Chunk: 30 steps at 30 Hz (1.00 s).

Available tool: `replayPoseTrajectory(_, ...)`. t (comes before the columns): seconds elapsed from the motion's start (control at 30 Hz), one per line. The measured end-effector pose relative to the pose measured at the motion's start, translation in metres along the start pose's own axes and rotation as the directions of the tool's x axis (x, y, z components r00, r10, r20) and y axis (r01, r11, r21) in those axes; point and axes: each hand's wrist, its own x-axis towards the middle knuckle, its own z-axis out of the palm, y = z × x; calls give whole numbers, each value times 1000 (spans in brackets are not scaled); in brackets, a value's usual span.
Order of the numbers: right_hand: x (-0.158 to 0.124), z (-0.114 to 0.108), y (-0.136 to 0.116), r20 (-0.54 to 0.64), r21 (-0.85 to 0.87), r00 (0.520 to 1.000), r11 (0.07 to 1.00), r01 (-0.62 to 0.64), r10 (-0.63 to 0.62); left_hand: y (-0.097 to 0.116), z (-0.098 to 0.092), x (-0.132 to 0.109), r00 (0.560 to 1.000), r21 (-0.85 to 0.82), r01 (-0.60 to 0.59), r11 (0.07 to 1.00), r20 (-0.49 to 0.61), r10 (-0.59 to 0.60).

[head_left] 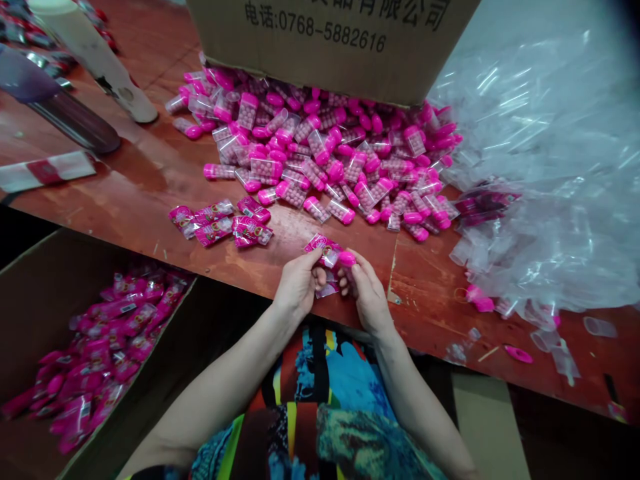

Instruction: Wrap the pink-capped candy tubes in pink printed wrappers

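At the table's front edge, my left hand (300, 280) pinches a pink printed wrapper (327, 252) between thumb and fingers. Close beside it on the right, my right hand (366, 285) holds a small container with a pink cap (347, 259); its clear body is mostly hidden by the fingers and wrapper. Another piece of wrapper (327, 288) shows below, between the hands. Several pink wrapped packets (213, 223) lie on the table to the left. Beyond the hands spreads a large pile of clear, pink-capped containers (320, 153) filled with small pink balls.
A cardboard box (320, 40) stands behind the pile. Clear plastic bags (550, 173) cover the right side. Two bottles (75, 120) and a white-red strip (45, 170) lie at left. Below the edge, an open carton (170, 320) holds pink packets. Loose caps and clear pieces (600, 327) lie front right.
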Motion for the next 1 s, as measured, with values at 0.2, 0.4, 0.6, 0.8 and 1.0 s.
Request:
replayPoseTrajectory(0.2,-1,4,-1,-44,-152,996,986,65,-73,0,-1,0,1000,7,-18,1000,-12,18)
replayPoseTrajectory(0.4,-2,4,6,-106,-351,970,921,167,-217,-1,-2,-1,999,6,-31,999,-14,32)
replayPoseTrajectory(0.6,-7,7,-2,-1,-674,910,673,306,-415,-6,-3,0,999,21,-44,999,0,44)
replayPoseTrajectory(0.8,-11,8,-2,44,-776,880,538,329,-473,-7,-6,1,999,14,-6,1000,43,6)
replayPoseTrajectory(1.0,-8,4,-3,-21,-742,863,587,325,-504,-4,-6,2,1000,10,-17,1000,3,17)
